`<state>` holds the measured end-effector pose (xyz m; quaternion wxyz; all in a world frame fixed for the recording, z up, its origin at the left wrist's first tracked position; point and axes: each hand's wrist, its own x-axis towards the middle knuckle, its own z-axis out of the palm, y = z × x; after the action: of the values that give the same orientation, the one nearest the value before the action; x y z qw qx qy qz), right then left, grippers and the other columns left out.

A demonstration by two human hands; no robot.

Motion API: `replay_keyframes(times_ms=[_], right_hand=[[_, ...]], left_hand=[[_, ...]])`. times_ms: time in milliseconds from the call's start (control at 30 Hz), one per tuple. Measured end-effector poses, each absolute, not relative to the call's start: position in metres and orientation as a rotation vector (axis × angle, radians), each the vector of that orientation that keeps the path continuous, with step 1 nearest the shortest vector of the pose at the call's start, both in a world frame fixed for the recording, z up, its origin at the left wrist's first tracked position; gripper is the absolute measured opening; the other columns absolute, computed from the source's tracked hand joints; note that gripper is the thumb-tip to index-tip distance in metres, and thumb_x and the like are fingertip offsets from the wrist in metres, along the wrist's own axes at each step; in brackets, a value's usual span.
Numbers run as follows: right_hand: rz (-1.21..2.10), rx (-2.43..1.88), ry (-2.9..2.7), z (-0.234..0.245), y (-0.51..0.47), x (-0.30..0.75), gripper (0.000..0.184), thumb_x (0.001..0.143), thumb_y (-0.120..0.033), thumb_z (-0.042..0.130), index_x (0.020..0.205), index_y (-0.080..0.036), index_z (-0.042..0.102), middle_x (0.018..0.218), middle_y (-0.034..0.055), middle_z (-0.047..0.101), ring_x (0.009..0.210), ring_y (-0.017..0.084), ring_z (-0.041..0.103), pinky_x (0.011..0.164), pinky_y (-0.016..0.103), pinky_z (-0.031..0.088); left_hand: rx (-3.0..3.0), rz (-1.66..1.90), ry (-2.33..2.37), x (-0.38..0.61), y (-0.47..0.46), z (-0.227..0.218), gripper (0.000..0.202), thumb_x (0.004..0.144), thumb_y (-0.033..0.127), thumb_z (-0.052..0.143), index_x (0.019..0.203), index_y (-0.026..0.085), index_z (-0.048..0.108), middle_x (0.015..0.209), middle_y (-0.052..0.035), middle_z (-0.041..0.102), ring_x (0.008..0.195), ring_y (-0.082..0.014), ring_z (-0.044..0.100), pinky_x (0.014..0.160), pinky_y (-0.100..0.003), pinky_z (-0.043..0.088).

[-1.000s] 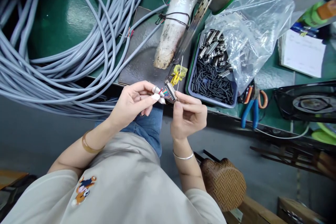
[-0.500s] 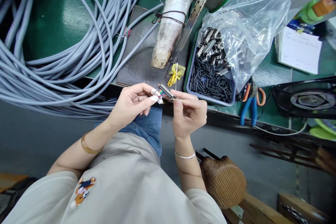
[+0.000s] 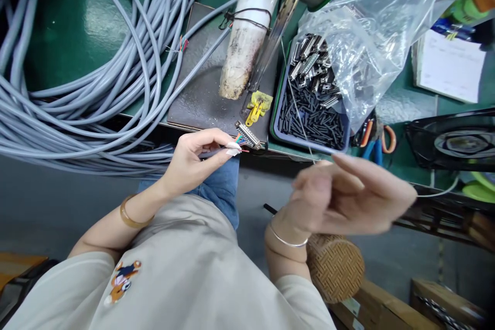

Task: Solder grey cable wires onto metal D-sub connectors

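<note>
Between my left hand's (image 3: 207, 157) thumb and fingers are coloured wires at the end of a grey cable, closed in a pinch. These wires run into a metal D-sub connector (image 3: 249, 135) with a row of pins, just above the bench's front edge. My right hand (image 3: 344, 196), smeared by motion, is off to the right in front of the bench. A thin solder wire (image 3: 297, 105) runs taut down to its curled fingers, which appear closed on it. A soldering iron (image 3: 276, 36) slants down beside a wrapped white tube (image 3: 245, 36), above yellow pieces (image 3: 257, 107).
Many grey cables (image 3: 116, 82) spread over the left bench. A blue tray (image 3: 275, 131) holds black sleeves and metal connectors, partly under a clear bag (image 3: 371, 36). Pliers (image 3: 373, 147), a black fan (image 3: 456, 142) and a notepad (image 3: 450, 64) lie right. A woven stool (image 3: 336, 268) stands below.
My right hand has moved away from the connector, right and towards me, and the solder wire is now stretched across the tray. My left hand stays nearly in place with the wires.
</note>
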<state>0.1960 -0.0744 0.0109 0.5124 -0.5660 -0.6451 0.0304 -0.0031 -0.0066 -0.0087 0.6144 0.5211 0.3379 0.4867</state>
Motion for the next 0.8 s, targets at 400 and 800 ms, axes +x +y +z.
replay_keyframes(times_ms=[400, 800], right_hand=[[0.436, -1.365, -1.497, -0.008, -0.048, 0.165, 0.009, 0.092, -0.013, 0.069, 0.091, -0.022, 0.068, 0.101, 0.0007, 0.081, 0.088, 0.012, 0.079, 0.071, 0.02, 0.065], [0.556, -1.321, -1.379, -0.01, -0.049, 0.165, 0.008, 0.091, -0.015, 0.071, 0.089, -0.023, 0.068, 0.101, 0.0019, 0.081, 0.09, 0.013, 0.079, 0.073, 0.022, 0.066]], left_hand=[[1.678, 1.256, 0.7, -0.004, -0.006, -0.011, 0.008, 0.091, 0.017, 0.07, 0.092, 0.017, 0.078, 0.087, -0.0064, 0.08, 0.083, -0.0149, 0.074, 0.081, -0.025, 0.058], [1.724, 1.303, 0.657, -0.004, -0.004, -0.013, 0.007, 0.091, 0.013, 0.071, 0.093, 0.016, 0.077, 0.089, -0.006, 0.081, 0.083, -0.0142, 0.075, 0.081, -0.024, 0.059]])
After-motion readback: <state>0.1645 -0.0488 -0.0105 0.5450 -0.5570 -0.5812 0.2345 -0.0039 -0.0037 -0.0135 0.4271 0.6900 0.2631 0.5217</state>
